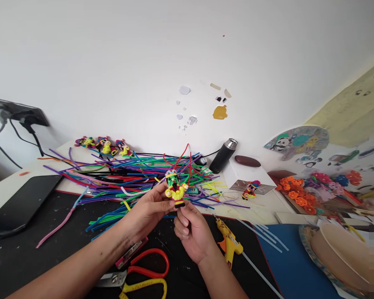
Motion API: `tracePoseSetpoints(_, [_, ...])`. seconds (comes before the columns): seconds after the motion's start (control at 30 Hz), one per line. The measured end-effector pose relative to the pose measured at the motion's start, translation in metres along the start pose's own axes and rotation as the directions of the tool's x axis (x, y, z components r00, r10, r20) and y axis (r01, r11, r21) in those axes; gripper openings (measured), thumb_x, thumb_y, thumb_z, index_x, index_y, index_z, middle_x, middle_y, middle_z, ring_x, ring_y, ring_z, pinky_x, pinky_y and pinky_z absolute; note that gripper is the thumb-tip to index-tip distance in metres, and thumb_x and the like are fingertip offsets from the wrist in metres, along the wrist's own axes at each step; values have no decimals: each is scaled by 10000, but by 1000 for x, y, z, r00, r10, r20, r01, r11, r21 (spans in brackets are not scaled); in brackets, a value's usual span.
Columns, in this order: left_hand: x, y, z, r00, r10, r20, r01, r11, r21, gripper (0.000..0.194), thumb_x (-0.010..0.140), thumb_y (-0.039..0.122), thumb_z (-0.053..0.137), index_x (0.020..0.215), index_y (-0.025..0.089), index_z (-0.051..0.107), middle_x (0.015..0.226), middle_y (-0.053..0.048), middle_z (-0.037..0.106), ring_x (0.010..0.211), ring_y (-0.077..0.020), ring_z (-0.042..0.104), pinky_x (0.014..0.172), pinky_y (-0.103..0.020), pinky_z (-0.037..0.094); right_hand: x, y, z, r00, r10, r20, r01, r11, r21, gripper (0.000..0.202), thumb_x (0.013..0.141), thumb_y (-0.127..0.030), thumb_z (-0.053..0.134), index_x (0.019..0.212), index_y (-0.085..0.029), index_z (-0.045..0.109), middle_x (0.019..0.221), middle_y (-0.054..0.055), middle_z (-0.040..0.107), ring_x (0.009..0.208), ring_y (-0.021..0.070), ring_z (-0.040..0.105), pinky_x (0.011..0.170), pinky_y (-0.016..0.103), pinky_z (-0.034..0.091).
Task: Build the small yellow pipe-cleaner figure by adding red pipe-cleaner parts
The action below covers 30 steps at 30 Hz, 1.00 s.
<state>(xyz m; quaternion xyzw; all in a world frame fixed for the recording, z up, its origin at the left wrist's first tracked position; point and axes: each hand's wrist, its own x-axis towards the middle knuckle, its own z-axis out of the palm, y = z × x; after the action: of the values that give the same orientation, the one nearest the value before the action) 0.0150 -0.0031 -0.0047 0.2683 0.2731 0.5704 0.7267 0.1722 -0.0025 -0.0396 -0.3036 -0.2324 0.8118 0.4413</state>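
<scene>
Upright above the desk is a small pipe-cleaner doll (175, 193) with a green face, black beard and yellow clothing. My left hand (152, 204) is closed round its left side, thumb across the lower body. From below, my right hand (190, 228) pinches it near the black feet. Behind the doll spreads a heap of colourful pipe cleaners (137, 170). Scissors (146, 270) with one red and one yellow handle lie below my hands. To the right of my right hand lies a yellow glue gun (229, 245) with a glue stick in its back.
Similar dolls (104, 145) lie at the back left, and one more doll (251, 190) leans on a white box (249, 176). A black thermos (223, 157) tilts by the wall. A large phone or tablet (18, 203) is at left; orange flowers (297, 195) and a round bowl-like object (333, 257) at right.
</scene>
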Motion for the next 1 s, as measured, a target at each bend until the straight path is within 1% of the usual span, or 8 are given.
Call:
tracePoseSetpoints(0.13, [0,-1,-1,1000,-23,-18,23,1000,-12,401,701,82,907,1075,178,801,1063,-109,794,969,-238,742,857,-311,573,0,0,0,1000,-7,7,7,1000,-15,433,713,-368,945,877,-212,575,525,-126,432,414,36,281,419,189,167])
tracePoseSetpoints(0.23, [0,-2,-2,999,-37,-26,36,999,-29,390,703,67,897,1063,177,795,1084,-121,796,979,-251,755,856,-321,581,0,0,0,1000,-10,7,11,1000,-24,425,719,-361,940,883,-213,578,531,-126,432,414,36,282,420,190,168])
tracePoseSetpoints(0.37, [-1,-1,-2,998,-39,-39,37,998,-43,386,693,51,899,1046,170,794,1079,-115,794,952,-239,758,860,-327,606,-1,0,1,1000,-5,-1,5,1000,-24,411,726,-353,933,895,-214,585,537,-123,436,415,39,301,422,192,168])
tracePoseSetpoints(0.53, [-2,1,-2,994,-89,-65,85,995,-56,396,673,35,908,1031,165,800,1058,-101,791,901,-214,760,802,-299,648,-1,2,3,1000,-4,-6,4,1000,-24,412,726,-356,932,878,-209,578,534,-121,438,417,39,289,421,192,165])
tracePoseSetpoints(0.7, [0,2,-6,994,-98,-48,93,992,-91,359,698,9,884,1019,151,808,1010,-91,796,862,-191,769,754,-248,661,-2,2,4,1000,9,10,-8,999,-45,416,745,-377,928,870,-204,570,537,-118,441,420,36,292,425,191,164])
tracePoseSetpoints(0.87, [3,1,-13,994,-108,-5,106,983,-148,317,717,-4,870,997,136,817,996,-111,807,844,-190,776,714,-210,659,-3,1,5,1000,3,15,-2,999,-45,442,786,-452,900,839,-201,540,554,-107,470,417,36,321,435,199,170])
tracePoseSetpoints(1.0, [5,0,-19,994,-112,7,112,983,-142,272,735,-14,858,971,115,815,934,-99,808,808,-176,776,704,-193,659,-2,2,4,1000,-11,25,12,999,-48,468,806,-480,881,809,-204,503,575,-99,492,416,39,350,441,209,175])
